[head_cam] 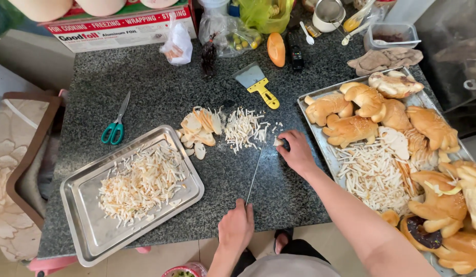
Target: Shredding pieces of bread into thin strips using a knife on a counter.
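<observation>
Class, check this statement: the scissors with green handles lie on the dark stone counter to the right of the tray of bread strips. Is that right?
Not quite. The head view shows the scissors lying left of and above the steel tray of bread strips, on the stone counter.

A home kitchen, by the look of it: a speckled dark granite counter (pixel 161 92) crowded with food work. Two metal baking trays hold bread, one (pixel 81 205) with shredded strips, the other (pixel 312 120) with golden rolls. A box of kitchen foil (pixel 120 28), green-handled scissors (pixel 115 128), a yellow-handled scraper (pixel 256 82), a sieve (pixel 328 11) and bagged produce (pixel 233 33) line the back edge
</observation>
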